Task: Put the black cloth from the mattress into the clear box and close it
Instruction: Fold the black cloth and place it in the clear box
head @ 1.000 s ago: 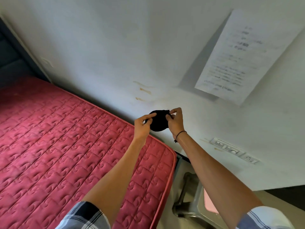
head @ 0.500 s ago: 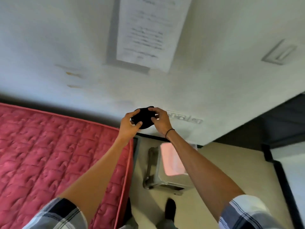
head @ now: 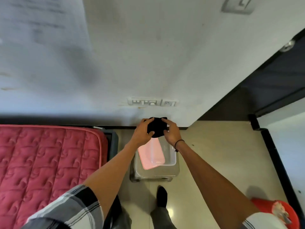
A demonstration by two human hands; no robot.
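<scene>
Black cloth [head: 156,128], bunched into a small wad, is held up in the air between both hands, above the far end of the clear box [head: 170,156]. It is gripped by the left hand [head: 143,131] on its left side, thumb below and fingers over the top edge, and by the right hand [head: 170,132] on its right side in the same way, so that the two hands are closed on the cloth with only the fabric between them. A thin dark band [head: 179,142] is worn on the right wrist.

The clear box is set on a low grey stool [head: 155,174] on the beige floor [head: 214,162], near the white wall [head: 148,55]. A pale pink lid [head: 151,154] is laid askew across the left part of the box, so the right part is left uncovered. The cloth is not yet inside the box.

The red quilted mattress [head: 46,162] is seen to the left, its right edge near the stool but apart from it. A switch and socket strip [head: 152,102] is fixed on the wall beyond the hands. A red object [head: 277,210] is seen at the lower right corner of the floor.
</scene>
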